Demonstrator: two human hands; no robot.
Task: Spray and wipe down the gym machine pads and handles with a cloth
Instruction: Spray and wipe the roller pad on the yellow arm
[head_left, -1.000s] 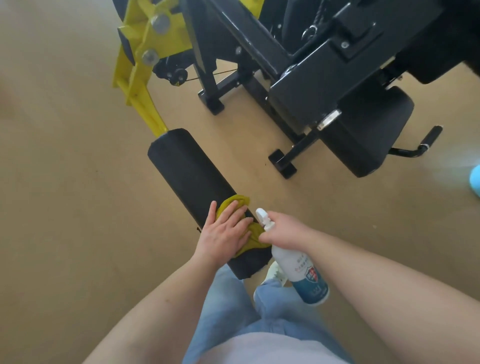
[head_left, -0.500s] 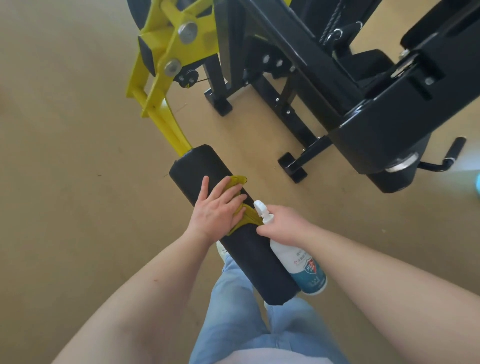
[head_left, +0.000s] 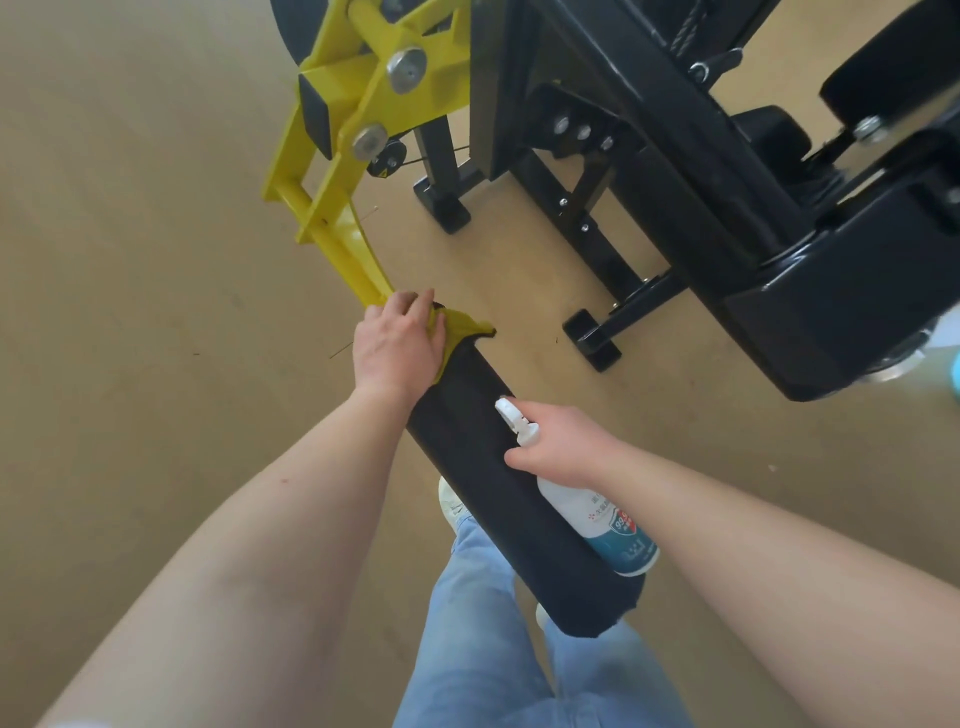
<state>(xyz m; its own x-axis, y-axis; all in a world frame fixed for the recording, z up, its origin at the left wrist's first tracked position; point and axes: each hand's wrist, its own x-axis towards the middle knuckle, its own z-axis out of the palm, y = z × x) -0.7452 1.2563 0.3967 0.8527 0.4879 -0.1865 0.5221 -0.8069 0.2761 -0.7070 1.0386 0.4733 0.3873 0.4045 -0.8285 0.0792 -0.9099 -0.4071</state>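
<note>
left hand (head_left: 397, 348) presses cloth (head_left: 465, 325) on pad (head_left: 470, 410); right hand (head_left: 563, 447) grips spray bottle (head_left: 608, 525), fill level unclear.

Gym (black-and-yellow weight machine (head_left: 675, 182))
</note>
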